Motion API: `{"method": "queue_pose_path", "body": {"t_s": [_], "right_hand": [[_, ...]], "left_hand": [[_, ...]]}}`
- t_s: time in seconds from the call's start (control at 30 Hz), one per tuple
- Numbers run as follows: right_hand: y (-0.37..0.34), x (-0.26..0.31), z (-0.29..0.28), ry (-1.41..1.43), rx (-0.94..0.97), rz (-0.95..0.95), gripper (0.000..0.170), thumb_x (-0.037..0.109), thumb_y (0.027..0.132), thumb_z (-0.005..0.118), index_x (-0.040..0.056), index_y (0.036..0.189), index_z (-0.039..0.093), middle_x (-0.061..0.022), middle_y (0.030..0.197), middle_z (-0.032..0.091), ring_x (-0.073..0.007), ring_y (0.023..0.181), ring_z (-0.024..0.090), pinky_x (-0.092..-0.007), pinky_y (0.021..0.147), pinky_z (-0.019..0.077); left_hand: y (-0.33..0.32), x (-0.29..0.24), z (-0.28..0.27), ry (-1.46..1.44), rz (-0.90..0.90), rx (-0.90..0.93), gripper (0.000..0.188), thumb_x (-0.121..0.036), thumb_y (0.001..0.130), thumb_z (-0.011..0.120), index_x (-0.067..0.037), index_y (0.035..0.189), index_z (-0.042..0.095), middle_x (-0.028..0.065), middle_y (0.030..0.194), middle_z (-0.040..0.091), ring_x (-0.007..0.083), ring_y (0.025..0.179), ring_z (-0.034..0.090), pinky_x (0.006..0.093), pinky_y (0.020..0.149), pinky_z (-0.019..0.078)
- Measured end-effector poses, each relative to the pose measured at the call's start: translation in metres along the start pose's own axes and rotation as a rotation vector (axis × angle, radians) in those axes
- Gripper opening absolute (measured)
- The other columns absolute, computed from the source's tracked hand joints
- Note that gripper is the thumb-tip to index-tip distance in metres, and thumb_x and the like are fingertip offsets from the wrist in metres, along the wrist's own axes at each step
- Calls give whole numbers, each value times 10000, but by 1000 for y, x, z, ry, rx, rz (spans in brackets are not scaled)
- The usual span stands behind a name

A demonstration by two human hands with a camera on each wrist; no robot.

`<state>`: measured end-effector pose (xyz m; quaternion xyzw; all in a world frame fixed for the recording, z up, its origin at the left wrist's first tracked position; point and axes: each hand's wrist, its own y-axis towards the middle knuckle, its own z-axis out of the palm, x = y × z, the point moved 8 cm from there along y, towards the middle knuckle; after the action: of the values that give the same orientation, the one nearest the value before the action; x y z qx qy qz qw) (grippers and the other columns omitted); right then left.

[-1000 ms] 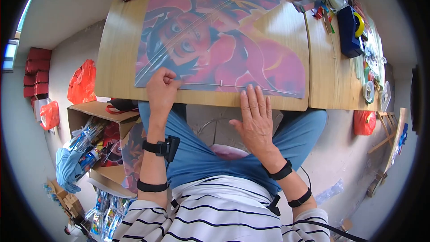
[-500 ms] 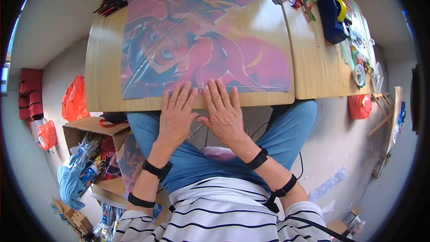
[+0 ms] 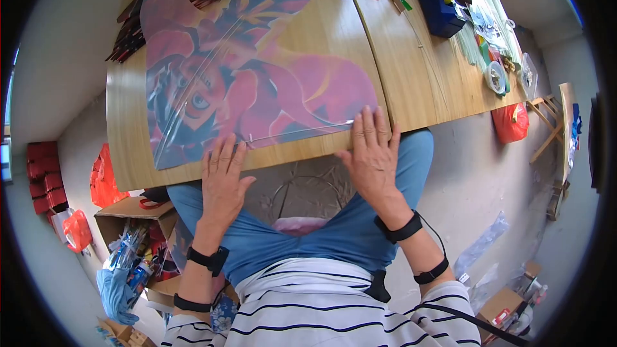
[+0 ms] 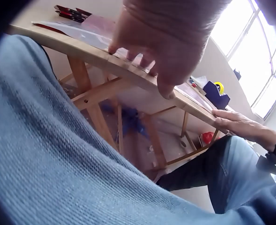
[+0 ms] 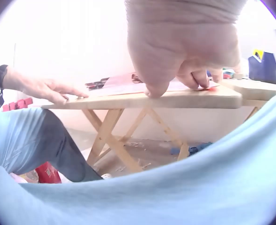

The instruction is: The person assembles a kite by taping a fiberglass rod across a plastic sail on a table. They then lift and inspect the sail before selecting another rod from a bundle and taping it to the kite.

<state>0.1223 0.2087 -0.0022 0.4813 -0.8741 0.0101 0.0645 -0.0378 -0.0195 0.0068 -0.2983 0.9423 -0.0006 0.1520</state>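
A thin sheet (image 3: pixel 263 93) printed in pink and grey with a large-eyed cartoon figure lies on the wooden table (image 3: pixel 334 32). One slender pale rod (image 3: pixel 292 132) runs along its near edge, with a small white tab (image 3: pixel 250 138) standing out from it. Thin lines (image 3: pixel 199 77) cross the sheet diagonally. My left hand (image 3: pixel 223 177) rests with straight fingers at the near edge, just left of the tab. At the rod's right end, my right hand (image 3: pixel 373 160) lies palm down, fingers extended over the sheet's corner. In the right wrist view, fingertips (image 5: pixel 203 86) touch the sheet.
A blue tape dispenser (image 3: pixel 437 3) with yellow tape stands at the back right, near round plastic tubs (image 3: pixel 495 78). Dark sticks (image 3: pixel 126 32) are piled at the table's left. Below, a cardboard box (image 3: pixel 132 209) holds packaged items. A red bag (image 3: pixel 511 122) hangs at right.
My left hand went from curled fingers at the sheet's left to flat at the near edge. My right hand came in beside it, then slid right along the rod. The head view has turned.
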Motion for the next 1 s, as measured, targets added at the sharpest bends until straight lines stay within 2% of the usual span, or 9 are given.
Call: {"method": "queue_pose_path", "body": {"t_s": [0.07, 0.13, 0.17, 0.27, 0.3, 0.37, 0.47, 0.57, 1.0], "right_hand": [[-1, -28, -29, -1, -165, 11, 652, 265, 858, 763, -27, 1401, 552, -210, 1494, 499, -387, 1418, 436, -557, 1135, 368], [-3, -62, -40, 148, -237, 83, 468, 179, 859, 747, -13, 1267, 621, -201, 1301, 603, -385, 1211, 566, -502, 970, 470], [-2, -74, -44, 222, -273, 120, 377, 136, 860, 739, -6, 1200, 656, -197, 1204, 655, -384, 1107, 631, -474, 888, 521], [12, -91, -39, 416, -205, 194, 167, 51, 847, 710, 23, 1008, 675, -162, 911, 676, -376, 825, 656, -449, 704, 519], [17, -92, -37, 456, -219, 179, 140, 48, 841, 707, 26, 974, 669, -163, 885, 674, -377, 805, 656, -454, 694, 518], [26, -88, -32, 535, -249, 150, 89, 43, 829, 700, 32, 907, 658, -163, 831, 670, -378, 764, 656, -462, 675, 517], [34, -85, -22, 504, -152, 182, 86, 57, 814, 701, 30, 867, 639, -168, 812, 671, -374, 778, 665, -468, 677, 517], [37, -85, -12, 466, -153, 173, 95, 71, 803, 701, 32, 835, 620, -168, 808, 672, -378, 773, 671, -474, 670, 518], [44, -85, -3, 447, -130, 206, 71, 68, 801, 690, 51, 820, 624, -166, 776, 675, -389, 742, 675, -486, 646, 516]], "left_hand": [[4, -5, -9, -20, 8, -69, 698, -119, 841, 741, -83, 1492, 492, 148, 1596, 389, 345, 1481, 343, 507, 1214, 263], [10, -14, -22, -64, 26, -189, 602, -97, 827, 744, -71, 1403, 572, 175, 1504, 486, 373, 1401, 430, 515, 1161, 330], [18, -22, -25, -138, 44, -187, 540, -78, 818, 736, -62, 1339, 597, 181, 1427, 527, 378, 1336, 468, 507, 1118, 358], [60, -70, -35, -315, 137, -226, 335, -25, 802, 710, -29, 1134, 658, 183, 1165, 635, 385, 1120, 579, 472, 974, 443], [76, -93, -37, -342, 195, -266, 251, -11, 805, 699, -12, 1055, 670, 174, 1058, 663, 380, 1034, 614, 452, 915, 471], [108, -125, -18, -425, 253, -144, 199, 0, 800, 691, -4, 997, 665, 157, 985, 652, 361, 982, 610, 445, 865, 477], [137, -156, 13, -544, 317, -162, 155, 7, 789, 689, 6, 940, 656, 147, 894, 623, 352, 914, 597, 445, 806, 470], [153, -169, 34, -552, 292, -137, 146, 13, 773, 692, 4, 916, 660, 149, 873, 613, 353, 894, 593, 450, 790, 469], [169, -192, 50, -456, 281, -162, 127, 14, 732, 683, -44, 836, 641, 141, 882, 605, 367, 919, 585, 469, 803, 448]]}}
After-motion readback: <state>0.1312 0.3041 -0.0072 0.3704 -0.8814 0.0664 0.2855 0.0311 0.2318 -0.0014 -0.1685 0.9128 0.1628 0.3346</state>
